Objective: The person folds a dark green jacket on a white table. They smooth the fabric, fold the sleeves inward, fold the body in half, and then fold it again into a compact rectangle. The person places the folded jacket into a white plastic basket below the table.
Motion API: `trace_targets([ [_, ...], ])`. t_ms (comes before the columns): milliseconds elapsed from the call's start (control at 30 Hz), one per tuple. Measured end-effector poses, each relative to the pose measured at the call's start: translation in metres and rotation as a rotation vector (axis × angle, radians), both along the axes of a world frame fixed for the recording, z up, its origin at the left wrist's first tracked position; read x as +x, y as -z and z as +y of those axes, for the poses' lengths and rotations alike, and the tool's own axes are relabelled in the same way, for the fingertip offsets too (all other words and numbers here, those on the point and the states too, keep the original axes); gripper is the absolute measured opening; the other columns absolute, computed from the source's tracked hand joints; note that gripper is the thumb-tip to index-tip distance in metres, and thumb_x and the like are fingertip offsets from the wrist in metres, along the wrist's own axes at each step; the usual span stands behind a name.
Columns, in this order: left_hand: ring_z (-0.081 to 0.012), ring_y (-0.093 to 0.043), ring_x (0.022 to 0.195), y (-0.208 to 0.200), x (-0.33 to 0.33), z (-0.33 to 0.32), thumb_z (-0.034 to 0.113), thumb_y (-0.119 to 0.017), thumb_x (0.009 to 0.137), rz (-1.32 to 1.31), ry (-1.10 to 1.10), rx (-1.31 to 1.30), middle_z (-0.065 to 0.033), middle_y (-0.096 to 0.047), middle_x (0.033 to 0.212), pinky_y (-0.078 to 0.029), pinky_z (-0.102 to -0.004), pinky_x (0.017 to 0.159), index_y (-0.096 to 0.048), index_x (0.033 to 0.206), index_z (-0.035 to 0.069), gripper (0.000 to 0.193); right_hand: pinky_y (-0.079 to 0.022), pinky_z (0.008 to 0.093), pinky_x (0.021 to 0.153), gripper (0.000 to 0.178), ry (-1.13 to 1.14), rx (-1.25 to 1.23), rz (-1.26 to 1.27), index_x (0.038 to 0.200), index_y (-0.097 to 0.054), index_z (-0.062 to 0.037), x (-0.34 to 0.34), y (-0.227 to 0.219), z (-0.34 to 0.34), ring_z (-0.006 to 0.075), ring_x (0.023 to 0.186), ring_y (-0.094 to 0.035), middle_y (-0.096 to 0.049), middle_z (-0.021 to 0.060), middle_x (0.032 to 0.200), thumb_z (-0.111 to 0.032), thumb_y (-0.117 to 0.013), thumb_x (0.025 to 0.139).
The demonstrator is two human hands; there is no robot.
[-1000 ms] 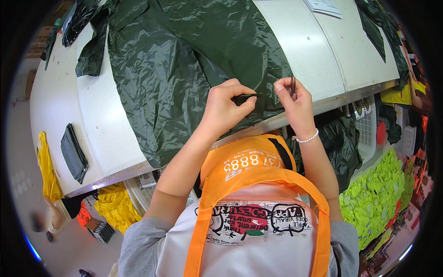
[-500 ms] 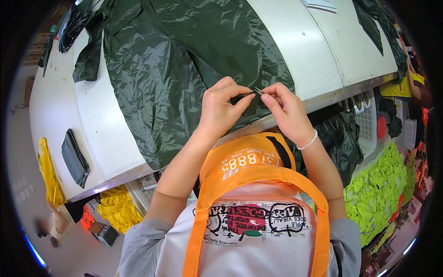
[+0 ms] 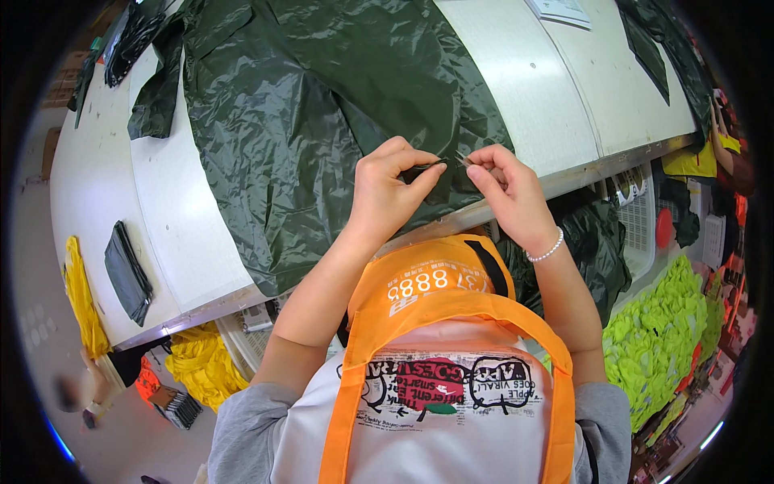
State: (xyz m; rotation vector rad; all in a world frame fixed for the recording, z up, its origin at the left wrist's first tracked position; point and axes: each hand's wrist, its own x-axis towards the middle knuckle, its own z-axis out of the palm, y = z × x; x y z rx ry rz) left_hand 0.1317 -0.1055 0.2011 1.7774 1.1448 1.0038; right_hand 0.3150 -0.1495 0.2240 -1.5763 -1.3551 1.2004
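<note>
Pinching the dark green garment (image 3: 298,105) near the surface's front edge (image 3: 588,172), the left hand (image 3: 387,189), fingertips closed, seemingly steadies it beside the slim metal tool (image 3: 462,159) gripped in the curled fingers of the right hand (image 3: 513,194).

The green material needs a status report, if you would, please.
Left hand pinching dark bit over green material. Right hand holding pointed metal tool nearby. Material wrinkled on white table. No obstruction seen between hands.
</note>
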Motion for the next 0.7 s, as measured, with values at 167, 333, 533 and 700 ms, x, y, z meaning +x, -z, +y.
trace_targets([
  [167,-0.0083,-0.050,0.059,0.000,0.003,0.000,0.003,-0.073,0.073,-0.066,-0.025,-0.103,-0.0019,-0.055,0.065,-0.036,-0.0220,0.052,-0.070,0.082,-0.001,0.010,-0.048,0.0255,0.064,0.016,0.004,0.171,-0.020,0.099,-0.057,0.0001,-0.010,0.009,-0.004,0.0151,0.071,-0.057,-0.058,0.0086,0.085,-0.008,-0.064,0.086],
  [333,-0.0077,-0.048,0.060,-0.004,0.002,0.000,0.003,-0.073,0.073,-0.088,-0.032,-0.138,-0.0015,-0.055,0.065,-0.034,-0.0218,0.052,-0.070,0.082,-0.002,0.010,-0.049,0.0272,0.066,0.016,0.008,0.219,-0.062,0.098,-0.057,0.0004,-0.016,0.005,-0.001,0.0177,0.072,-0.059,-0.059,0.0103,0.087,-0.009,-0.064,0.087],
  [533,-0.0074,-0.048,0.060,-0.001,0.003,0.000,0.003,-0.074,0.073,-0.147,-0.023,-0.147,-0.0011,-0.054,0.065,-0.033,-0.0217,0.052,-0.070,0.082,-0.002,0.010,-0.048,0.0263,0.064,0.015,0.007,0.182,-0.015,0.097,-0.057,0.0006,-0.013,0.006,0.000,0.0168,0.069,-0.057,-0.059,0.0099,0.084,-0.008,-0.064,0.087],
  [700,-0.0075,-0.048,0.060,-0.004,0.003,-0.001,0.003,-0.073,0.073,-0.127,-0.019,-0.133,-0.0011,-0.054,0.064,-0.033,-0.0219,0.052,-0.070,0.081,-0.001,0.009,-0.047,0.0261,0.062,0.013,0.000,0.220,-0.056,0.095,-0.057,0.0006,-0.012,0.006,0.000,0.0154,0.067,-0.057,-0.058,0.0096,0.082,-0.008,-0.063,0.087],
])
